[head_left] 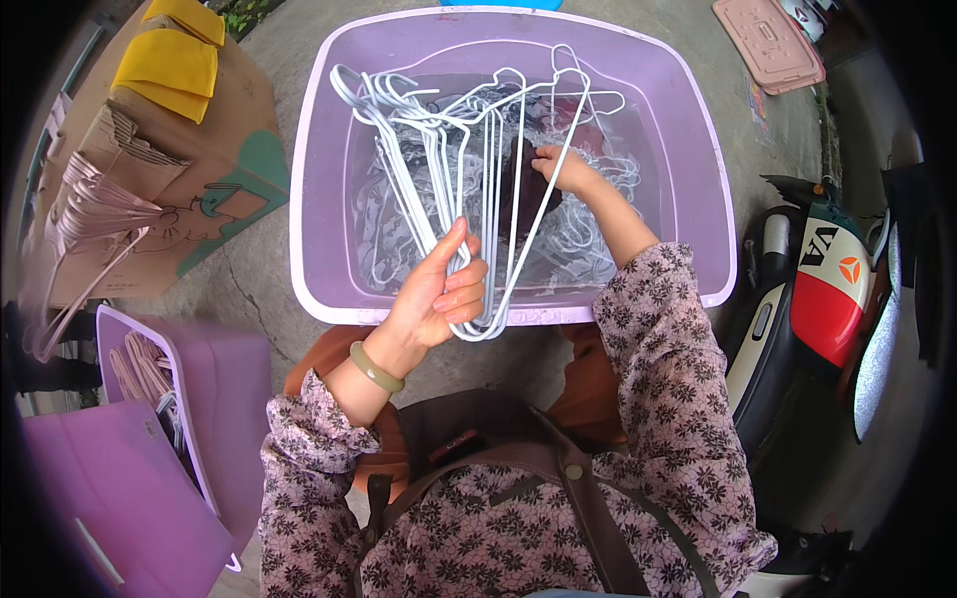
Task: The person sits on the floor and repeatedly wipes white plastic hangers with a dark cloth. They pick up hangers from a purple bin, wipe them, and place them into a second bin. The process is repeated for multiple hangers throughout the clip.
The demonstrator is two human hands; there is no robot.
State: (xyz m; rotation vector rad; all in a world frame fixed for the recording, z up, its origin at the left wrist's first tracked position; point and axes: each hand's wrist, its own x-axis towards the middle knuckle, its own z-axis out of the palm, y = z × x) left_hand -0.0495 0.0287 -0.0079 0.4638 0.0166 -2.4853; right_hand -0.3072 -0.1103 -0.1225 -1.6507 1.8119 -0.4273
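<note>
My left hand (446, 287) is closed around a bunch of white clothes hangers (435, 149), gripping them at their lower ends above the near rim of a large purple tub (688, 239). Their hooks point away from me over the water. Inside the tub my right hand (564, 169) pinches a dark cloth (516, 189), which hangs behind the hangers and is partly hidden by them. More white hangers (578, 249) lie tangled in the water around the cloth.
To the left stands a cardboard box (214, 149) with yellow cloths (167, 70) on top and pink hangers (95, 214) at its side. Below it is a purple bin (224, 369) holding more hangers. A scooter (832, 289) is close on the right; a pink lid (768, 45) lies far right.
</note>
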